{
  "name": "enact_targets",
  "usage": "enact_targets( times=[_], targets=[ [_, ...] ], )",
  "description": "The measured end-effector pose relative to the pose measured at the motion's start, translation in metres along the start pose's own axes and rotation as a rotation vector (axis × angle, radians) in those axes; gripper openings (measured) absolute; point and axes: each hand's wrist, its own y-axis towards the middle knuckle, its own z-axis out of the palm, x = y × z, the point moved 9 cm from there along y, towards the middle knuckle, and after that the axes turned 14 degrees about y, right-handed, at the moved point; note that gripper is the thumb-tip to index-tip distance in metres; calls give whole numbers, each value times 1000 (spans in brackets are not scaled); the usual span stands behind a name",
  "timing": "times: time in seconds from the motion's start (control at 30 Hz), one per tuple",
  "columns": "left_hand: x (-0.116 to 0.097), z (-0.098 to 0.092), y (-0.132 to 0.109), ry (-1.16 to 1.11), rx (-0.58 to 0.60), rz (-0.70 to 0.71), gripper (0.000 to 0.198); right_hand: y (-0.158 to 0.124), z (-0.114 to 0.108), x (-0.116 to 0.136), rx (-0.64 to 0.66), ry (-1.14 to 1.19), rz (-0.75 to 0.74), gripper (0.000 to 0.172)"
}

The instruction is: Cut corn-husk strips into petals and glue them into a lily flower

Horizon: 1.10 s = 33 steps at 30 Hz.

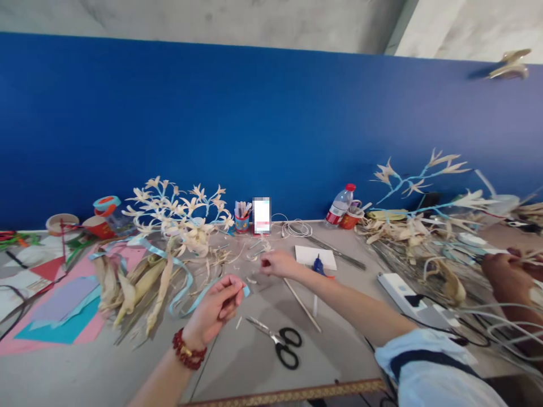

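Ribbon (246, 290) pokes out past pinched left fingers (232, 290).

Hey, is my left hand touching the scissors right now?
Apart. The head view shows tabletop between the left hand and the scissors, whose blade tips lie just beyond its fingers.

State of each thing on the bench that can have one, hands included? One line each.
Left hand: pinching light blue strip
Right hand: fingers curled, grip unclear
Scissors: lying on table; blade gap too small to tell
Bottle: red cap on
Phone: upright, bright, content blurred
Cup: upright, sticks inside
Power strip: black plug apparently in
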Motion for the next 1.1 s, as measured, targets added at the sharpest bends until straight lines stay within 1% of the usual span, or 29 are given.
enact_targets(
  times=[0.07, 0.13, 0.2, 0.27, 0.37, 0.43, 0.5, 0.6, 0.67, 0.73, 0.8, 0.87, 0.93, 1.03, 1.1],
  targets=[
    [-4, 0, -7, 53, -5, 22, 18, -12, 3, 15, -2, 95, -37, 22],
    [-10, 3, -13, 106, -4, 53, 25, -30, 12, 32, 6, 280, -68, 30],
    [-15, 8, -19, 139, 4, 86, 37, -51, 25, 47, -4, 644, -82, 33],
    [-18, 14, -25, 148, 19, 107, 48, -68, 38, 57, -28, 897, -86, 34],
    [-17, 23, -31, 126, 70, 105, 56, -84, 50, 63, -111, 1051, -99, 32],
    [-14, 29, -34, 86, 123, 81, 55, -90, 53, 65, -160, 1088, -116, 28],
    [-9, 33, -35, 30, 174, 30, 53, -93, 55, 69, -175, 1102, -145, 25],
    [0, 35, -36, -59, 214, -67, 47, -96, 57, 72, -209, 1122, -179, 22],
    [4, 37, -36, -114, 231, -106, 41, -97, 57, 71, -250, 1135, -188, 22],
    [4, 38, -37, -136, 246, -108, 35, -96, 55, 67, -277, 1139, -190, 22],
    [4, 37, -39, -99, 246, -94, 33, -97, 50, 56, -326, 1138, -169, 23],
    [6, 32, -41, -1, 226, -84, 30, -99, 43, 43, -389, 1129, -117, 23],
    [9, 25, -42, 148, 172, -60, 26, -101, 36, 32, -446, 1095, -70, 24],
    [11, 14, -40, 364, 51, -9, 21, -104, 34, 25, -491, 1036, -49, 26],
    [13, 11, -38, 435, -7, -3, 20, -104, 36, 23, -514, 1005, -49, 26]
  ],
)
